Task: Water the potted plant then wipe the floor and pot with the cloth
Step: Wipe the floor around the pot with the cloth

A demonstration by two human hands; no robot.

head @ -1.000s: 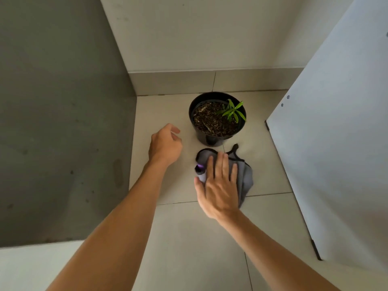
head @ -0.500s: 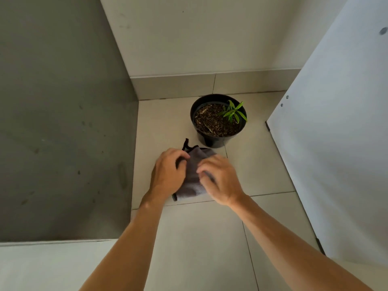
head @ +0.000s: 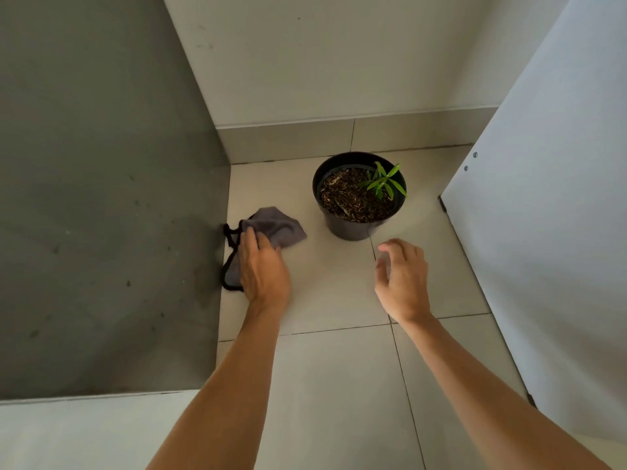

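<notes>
A black plastic pot [head: 353, 228] with dark soil and a small green seedling [head: 385, 181] stands on the beige tiled floor [head: 332, 385] near the back wall. Left of the pot, a grey cloth [head: 276, 225] with a black edge lies on the tiles against the grey panel. My left hand [head: 264, 271] presses flat on the cloth's near part. My right hand [head: 403, 278] hovers over the floor in front of the pot, fingers loosely curled and apart, holding nothing.
A dark grey panel [head: 101, 205] walls off the left side. A white board [head: 549, 215] with screws leans along the right. A white wall with a tiled skirting [head: 339, 137] closes the back. The pot sits between the two side surfaces.
The cloth went from under my right hand to my left, and slid left from in front of the pot to the grey panel. My right hand let go and drew back right.
</notes>
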